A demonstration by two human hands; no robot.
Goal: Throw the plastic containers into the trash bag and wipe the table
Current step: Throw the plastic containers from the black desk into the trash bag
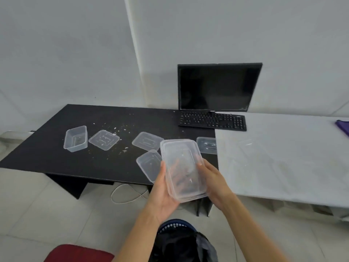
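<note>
Both hands, left hand [166, 191] and right hand [213, 184], are gripping stacked containers [182, 169] at lower centre, above the trash bag [181, 242]. Judgement: early stage; a tub [76, 138], another tub [149, 165] and lids [104, 139] are lying on the black counter [56, 157], crumbs [120, 129] unwiped. Keyboard [212, 121] is crowding the wiping area.

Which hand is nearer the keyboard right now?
Right. The right hand is below the keyboard, gripping the container stack; the left hand is farther left.
</note>
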